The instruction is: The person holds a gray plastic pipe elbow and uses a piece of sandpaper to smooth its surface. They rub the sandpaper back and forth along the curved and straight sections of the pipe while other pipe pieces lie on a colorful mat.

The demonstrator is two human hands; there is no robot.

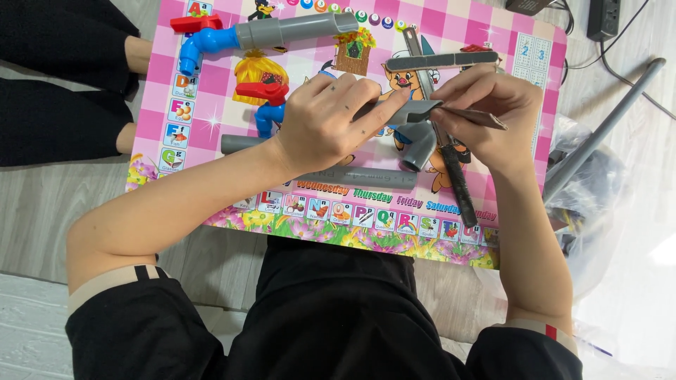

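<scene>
The grey pipe fitting sits pinched in the left hand above the pink children's table, while the right hand grips a flat file strip against its edge. This looks like smoothing work; continuing calls for steady strokes and a firm hold.

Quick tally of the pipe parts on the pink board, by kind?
Blue valves with red handles: 2
Grey straight pipes: 3
Grey fitting, held by left hand, right hand holding a brown strip against it: 1
Total: 6
</scene>
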